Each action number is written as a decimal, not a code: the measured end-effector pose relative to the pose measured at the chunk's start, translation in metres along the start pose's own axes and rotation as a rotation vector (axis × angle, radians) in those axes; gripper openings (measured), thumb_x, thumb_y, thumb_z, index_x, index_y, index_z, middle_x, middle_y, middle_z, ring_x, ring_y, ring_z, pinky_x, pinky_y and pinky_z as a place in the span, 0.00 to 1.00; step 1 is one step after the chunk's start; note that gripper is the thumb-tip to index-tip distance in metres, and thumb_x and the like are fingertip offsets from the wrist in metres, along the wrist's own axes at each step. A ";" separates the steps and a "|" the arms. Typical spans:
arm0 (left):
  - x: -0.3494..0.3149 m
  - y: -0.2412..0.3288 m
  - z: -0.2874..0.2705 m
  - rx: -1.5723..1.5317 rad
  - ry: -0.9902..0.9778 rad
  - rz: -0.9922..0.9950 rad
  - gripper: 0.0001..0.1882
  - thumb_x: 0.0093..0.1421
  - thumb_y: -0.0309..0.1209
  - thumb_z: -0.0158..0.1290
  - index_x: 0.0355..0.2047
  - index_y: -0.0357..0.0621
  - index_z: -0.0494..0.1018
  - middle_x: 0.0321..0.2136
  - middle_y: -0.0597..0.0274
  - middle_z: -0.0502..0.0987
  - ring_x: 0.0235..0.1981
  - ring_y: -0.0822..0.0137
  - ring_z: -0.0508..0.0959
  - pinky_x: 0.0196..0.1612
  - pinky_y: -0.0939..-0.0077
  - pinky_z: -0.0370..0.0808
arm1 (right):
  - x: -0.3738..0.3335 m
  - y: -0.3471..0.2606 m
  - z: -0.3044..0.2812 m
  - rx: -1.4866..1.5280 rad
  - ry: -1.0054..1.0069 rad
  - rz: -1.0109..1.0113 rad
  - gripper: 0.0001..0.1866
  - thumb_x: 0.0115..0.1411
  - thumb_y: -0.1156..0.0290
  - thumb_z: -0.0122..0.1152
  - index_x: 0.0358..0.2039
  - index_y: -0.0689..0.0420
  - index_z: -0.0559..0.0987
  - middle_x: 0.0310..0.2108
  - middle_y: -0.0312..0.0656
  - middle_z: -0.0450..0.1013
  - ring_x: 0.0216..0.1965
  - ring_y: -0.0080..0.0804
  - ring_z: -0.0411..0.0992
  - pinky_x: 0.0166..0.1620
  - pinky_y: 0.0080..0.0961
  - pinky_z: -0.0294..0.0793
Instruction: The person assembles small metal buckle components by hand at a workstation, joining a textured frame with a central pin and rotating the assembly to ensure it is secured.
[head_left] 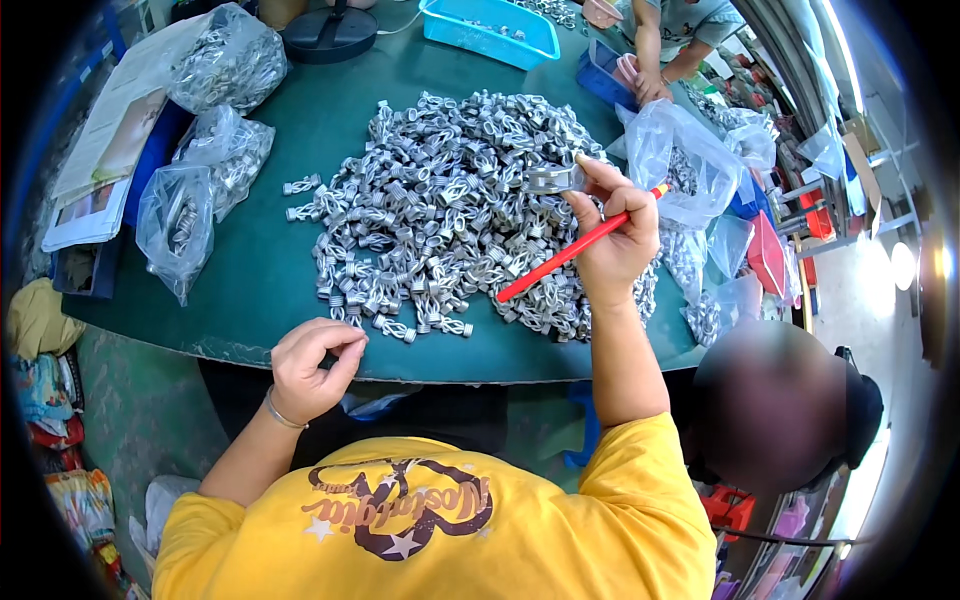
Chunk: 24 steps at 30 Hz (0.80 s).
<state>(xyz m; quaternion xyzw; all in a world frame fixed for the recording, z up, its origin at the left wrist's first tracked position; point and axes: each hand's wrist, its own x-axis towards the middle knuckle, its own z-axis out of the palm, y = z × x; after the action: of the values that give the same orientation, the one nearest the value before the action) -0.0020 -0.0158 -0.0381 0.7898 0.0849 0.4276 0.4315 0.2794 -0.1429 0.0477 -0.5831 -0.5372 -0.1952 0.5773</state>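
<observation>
My right hand (pixel 622 240) is raised over the right part of a big heap of small silvery metal fittings (pixel 450 200), each with a ribbed end and looped wire-like strands. Between its thumb and forefinger it grips a larger shiny metal piece (pixel 550 179), whose exact kind I cannot tell. A red pen (pixel 560 260) lies across the same hand, slanting down to the left. My left hand (pixel 316 368) is closed at the table's near edge, just below a few stray fittings. Its thumb and fingertips meet, and whatever may be between them is hidden.
Clear plastic bags of metal parts (pixel 228 62) stand at the left beside papers (pixel 100 160). A light-blue tray (pixel 490 35) and a black round base (pixel 330 38) are at the back. Another person's hand (pixel 652 88) is near a dark-blue bin (pixel 605 75). An open bag (pixel 670 150) lies right.
</observation>
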 end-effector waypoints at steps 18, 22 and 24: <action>0.001 -0.001 -0.003 0.007 -0.033 0.041 0.07 0.50 0.14 0.56 0.30 0.34 0.73 0.24 0.55 0.78 0.21 0.69 0.77 0.25 0.82 0.72 | -0.005 0.005 0.005 0.228 -0.028 0.231 0.18 0.51 0.82 0.66 0.24 0.58 0.62 0.41 0.53 0.76 0.33 0.23 0.71 0.39 0.19 0.73; 0.001 -0.001 -0.001 0.001 -0.003 0.034 0.08 0.47 0.15 0.58 0.29 0.35 0.74 0.23 0.56 0.77 0.20 0.67 0.76 0.23 0.80 0.72 | -0.005 0.007 0.004 0.233 -0.031 0.248 0.18 0.51 0.83 0.66 0.24 0.58 0.62 0.41 0.54 0.76 0.35 0.24 0.73 0.40 0.19 0.74; 0.002 0.000 -0.001 0.000 0.001 0.030 0.08 0.47 0.15 0.58 0.28 0.35 0.74 0.23 0.56 0.77 0.20 0.67 0.76 0.23 0.80 0.73 | -0.005 0.008 0.004 0.243 -0.028 0.259 0.18 0.51 0.83 0.66 0.24 0.58 0.62 0.41 0.54 0.76 0.36 0.25 0.73 0.41 0.20 0.74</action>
<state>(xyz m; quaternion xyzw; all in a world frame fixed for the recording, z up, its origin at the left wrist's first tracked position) -0.0014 -0.0147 -0.0368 0.7907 0.0734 0.4344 0.4251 0.2834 -0.1398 0.0385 -0.5760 -0.4853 -0.0448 0.6563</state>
